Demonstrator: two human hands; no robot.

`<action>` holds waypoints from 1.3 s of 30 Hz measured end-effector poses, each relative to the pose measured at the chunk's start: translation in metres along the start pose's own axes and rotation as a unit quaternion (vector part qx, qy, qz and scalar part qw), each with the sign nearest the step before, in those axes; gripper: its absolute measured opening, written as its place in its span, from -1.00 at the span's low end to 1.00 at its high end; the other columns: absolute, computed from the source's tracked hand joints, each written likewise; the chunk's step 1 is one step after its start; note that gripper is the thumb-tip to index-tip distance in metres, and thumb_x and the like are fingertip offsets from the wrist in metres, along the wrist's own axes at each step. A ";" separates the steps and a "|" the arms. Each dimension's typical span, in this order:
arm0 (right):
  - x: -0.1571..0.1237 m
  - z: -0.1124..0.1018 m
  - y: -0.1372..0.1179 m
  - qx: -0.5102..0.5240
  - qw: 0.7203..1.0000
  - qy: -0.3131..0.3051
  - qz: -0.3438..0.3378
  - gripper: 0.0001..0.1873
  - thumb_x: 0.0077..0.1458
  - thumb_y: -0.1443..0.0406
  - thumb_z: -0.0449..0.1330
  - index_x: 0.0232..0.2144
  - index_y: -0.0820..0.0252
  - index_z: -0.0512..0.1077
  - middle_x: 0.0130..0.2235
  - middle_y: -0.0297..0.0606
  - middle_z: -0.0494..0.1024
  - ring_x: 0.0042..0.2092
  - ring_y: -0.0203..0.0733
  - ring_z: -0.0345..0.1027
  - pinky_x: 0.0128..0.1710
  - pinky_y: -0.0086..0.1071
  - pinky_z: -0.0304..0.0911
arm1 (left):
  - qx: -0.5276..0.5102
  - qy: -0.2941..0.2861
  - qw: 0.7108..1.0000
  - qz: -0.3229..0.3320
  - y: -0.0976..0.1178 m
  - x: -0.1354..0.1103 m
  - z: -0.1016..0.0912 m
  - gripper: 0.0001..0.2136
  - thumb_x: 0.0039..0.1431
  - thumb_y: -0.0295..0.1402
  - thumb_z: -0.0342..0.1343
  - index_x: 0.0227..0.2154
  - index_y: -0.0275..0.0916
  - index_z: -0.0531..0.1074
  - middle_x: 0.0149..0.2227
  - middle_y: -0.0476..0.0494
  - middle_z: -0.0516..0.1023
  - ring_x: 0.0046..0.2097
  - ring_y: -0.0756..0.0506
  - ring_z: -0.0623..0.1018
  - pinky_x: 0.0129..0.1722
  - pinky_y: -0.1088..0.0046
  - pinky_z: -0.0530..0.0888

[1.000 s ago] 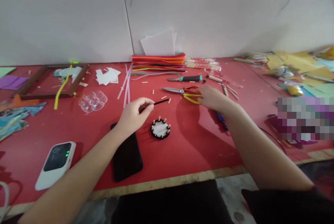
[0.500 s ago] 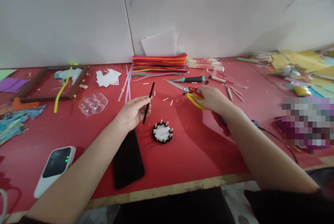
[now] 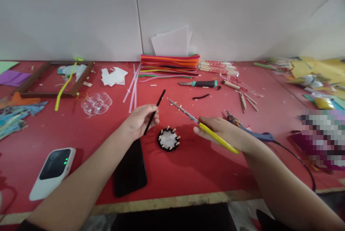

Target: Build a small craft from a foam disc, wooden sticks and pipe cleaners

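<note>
Purple paper [image 3: 14, 77] lies at the far left of a red table [image 3: 205, 177], beside a brown frame [image 3: 48, 95] crossed by a yellow strip [image 3: 64, 86]. Nearer the front edge sits a white device [image 3: 54, 173] with two green lights, and farther right a clear plastic tray [image 3: 96, 103]. Next comes a black phone [image 3: 130, 173], its upper end hidden by the left hand [image 3: 142, 121], whose thumb and fingers are pinched on a black strip [image 3: 153, 116] held aslant. Just right of that hand, a round pegged piece [image 3: 168, 139] rests on the table, white in the middle and black round the rim. Yellow-handled scissors [image 3: 207, 130] point toward the strip, gripped in the right hand [image 3: 229, 130]; its fingers are closed on them, though partly hidden. Beyond lies a blue-handled tool [image 3: 260, 136] with a black cord [image 3: 293, 153].
</note>
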State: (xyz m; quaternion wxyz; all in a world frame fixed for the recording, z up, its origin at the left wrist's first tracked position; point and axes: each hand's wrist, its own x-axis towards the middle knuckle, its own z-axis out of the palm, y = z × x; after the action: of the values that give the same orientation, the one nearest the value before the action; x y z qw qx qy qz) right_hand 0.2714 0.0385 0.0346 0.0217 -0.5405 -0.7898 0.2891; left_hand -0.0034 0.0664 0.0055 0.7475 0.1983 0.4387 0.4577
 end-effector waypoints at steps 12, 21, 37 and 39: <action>0.007 0.010 -0.004 -0.027 1.000 -0.006 0.002 -0.30 0.12 -0.37 0.00 -0.53 0.11 0.16 -0.52 -0.40 0.24 -0.47 -0.30 0.09 -0.45 -0.33 -0.08 | 0.016 0.015 1.000 -0.010 -0.005 0.000 0.000 -0.84 0.14 -0.54 0.21 -0.54 -0.32 0.44 -0.56 0.00 0.48 -0.58 0.10 0.47 -0.54 0.64 0.52; 0.007 0.013 -0.003 -0.018 1.000 0.006 -0.016 -0.33 0.14 -0.31 0.07 -0.54 0.12 0.17 -0.54 -0.43 0.22 -0.48 -0.33 0.06 -0.47 -0.35 -0.11 | 0.020 0.016 1.000 -0.013 -0.006 0.002 0.000 -0.84 0.13 -0.55 0.20 -0.55 -0.34 0.45 -0.57 -0.01 0.48 -0.58 0.10 0.46 -0.56 0.64 0.49; 0.005 0.015 -0.011 -0.009 1.000 0.018 0.013 -0.31 0.12 -0.34 0.06 -0.57 0.12 0.14 -0.55 -0.43 0.17 -0.47 -0.32 0.06 -0.46 -0.35 -0.09 | 0.023 0.010 1.000 -0.009 -0.006 -0.004 0.000 -0.84 0.20 -0.50 0.21 -0.51 -0.35 0.51 -0.52 -0.04 0.54 -0.54 0.06 0.53 -0.56 0.58 0.54; 0.004 0.014 -0.011 -0.007 1.000 0.019 0.012 -0.30 0.12 -0.35 0.05 -0.57 0.12 0.15 -0.55 -0.43 0.17 -0.47 -0.32 0.06 -0.46 -0.35 -0.09 | 0.023 0.011 1.000 -0.012 -0.004 -0.005 0.001 -0.83 0.21 -0.51 0.20 -0.51 -0.36 0.51 -0.53 -0.03 0.52 -0.54 0.07 0.51 -0.56 0.59 0.54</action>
State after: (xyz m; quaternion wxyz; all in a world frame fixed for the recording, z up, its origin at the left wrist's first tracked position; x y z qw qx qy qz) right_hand 0.2553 0.0331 0.0269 0.0297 -0.5557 -0.7845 0.2735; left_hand -0.0010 0.0603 0.0053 0.7433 0.2052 0.4594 0.4409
